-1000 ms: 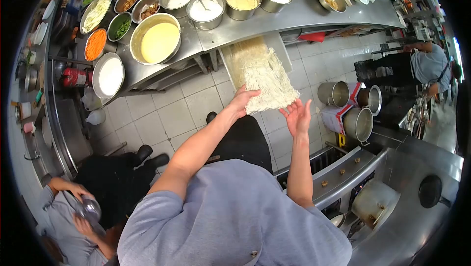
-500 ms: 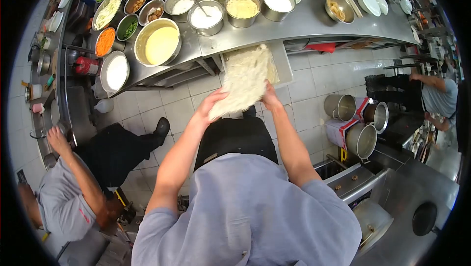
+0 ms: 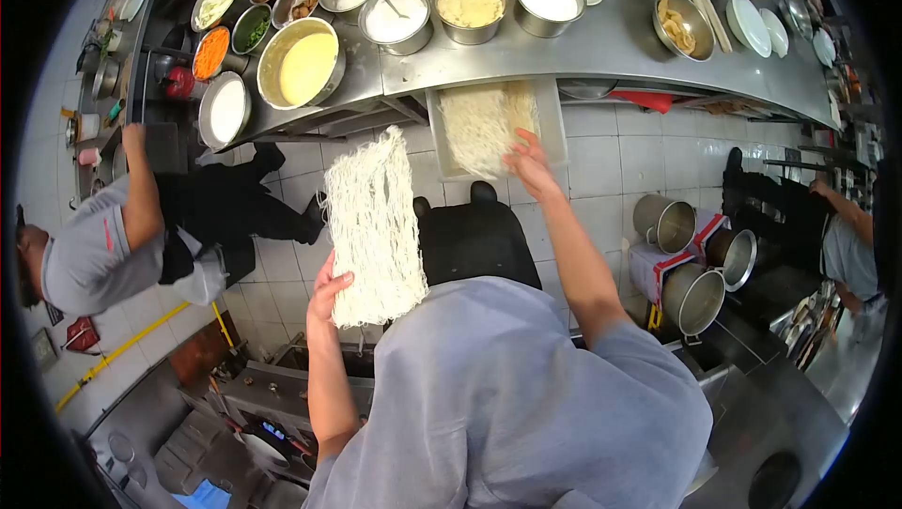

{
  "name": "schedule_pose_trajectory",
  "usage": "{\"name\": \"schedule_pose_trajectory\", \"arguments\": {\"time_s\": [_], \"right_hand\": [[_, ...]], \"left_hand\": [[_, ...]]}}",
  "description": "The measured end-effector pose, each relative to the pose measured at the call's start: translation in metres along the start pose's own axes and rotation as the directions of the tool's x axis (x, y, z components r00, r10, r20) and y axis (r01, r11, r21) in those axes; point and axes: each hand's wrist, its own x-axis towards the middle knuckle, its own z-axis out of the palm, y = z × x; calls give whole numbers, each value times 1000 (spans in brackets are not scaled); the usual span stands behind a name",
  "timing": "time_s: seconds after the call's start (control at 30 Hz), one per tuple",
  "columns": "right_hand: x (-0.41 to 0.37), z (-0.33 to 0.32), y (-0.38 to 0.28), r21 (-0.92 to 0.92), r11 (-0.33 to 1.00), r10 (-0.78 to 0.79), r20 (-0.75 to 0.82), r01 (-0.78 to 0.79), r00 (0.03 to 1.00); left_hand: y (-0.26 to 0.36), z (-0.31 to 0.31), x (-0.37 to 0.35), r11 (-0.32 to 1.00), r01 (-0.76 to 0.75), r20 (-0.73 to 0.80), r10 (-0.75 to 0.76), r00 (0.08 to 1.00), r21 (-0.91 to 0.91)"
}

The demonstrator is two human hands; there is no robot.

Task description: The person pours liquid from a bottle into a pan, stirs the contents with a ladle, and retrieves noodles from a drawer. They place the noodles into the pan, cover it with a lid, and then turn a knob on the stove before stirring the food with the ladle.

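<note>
A wide slab of thin white noodles (image 3: 376, 227) hangs at the left of my body, loose strands along its edges. My left hand (image 3: 329, 291) grips its lower left side, thumb over the front. My right hand (image 3: 531, 169) is off to the right with its fingers stretched apart and nothing held. Its fingertips are right at more noodles (image 3: 477, 129) lying in a pale rectangular tray (image 3: 554, 138), which juts out below the steel counter (image 3: 583, 63).
Along the counter stand metal bowls, including one of yellow batter (image 3: 305, 69), one of white powder (image 3: 395, 19) and one of shredded carrot (image 3: 211, 53). Large pots (image 3: 693, 295) stand on the floor at right. A co-worker (image 3: 89, 237) is at left, another person (image 3: 850, 251) at far right.
The noodle slab has moved from over the tray to my left side, in my left hand alone. My right hand has let go of it. The co-worker at left has shifted position.
</note>
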Motion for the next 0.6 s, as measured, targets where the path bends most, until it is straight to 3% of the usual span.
{"name": "schedule_pose_trajectory", "arguments": {"time_s": [0.03,0.1,0.13,0.2,0.3,0.33,0.43,0.5,0.6], "right_hand": [[20,14,6,-65,998,-25,-48,22,999],[63,40,10,-198,977,-70,41,77,997],[78,38,6,-421,906,-82,-64,48,995],[100,36,-4,-771,632,-182,-245,-77,952],[95,20,-14,-550,746,-16,-577,-375,816],[137,-4,34,-272,894,166,-538,-357,826],[124,6,37,-456,879,2,-283,-136,959],[114,48,31,-606,782,-352,-238,144,905],[96,102,3,-461,828,-455,-223,319,862]], "left_hand": [[-9,-1,-3,1000,3,-41,-3,999,-11],[-21,3,-11,1000,8,-108,-11,994,-26],[-22,7,-14,1000,8,-131,-11,991,-25],[-22,11,-22,1000,3,-180,-4,984,-1],[-26,8,-36,1000,-13,-242,18,970,21],[-30,5,-40,1000,-14,-252,16,968,6],[-36,-2,-48,1000,-17,-309,17,951,1],[-37,-2,-48,1000,-16,-334,21,942,17],[-32,-3,-49,998,26,-361,-6,932,51]]}}
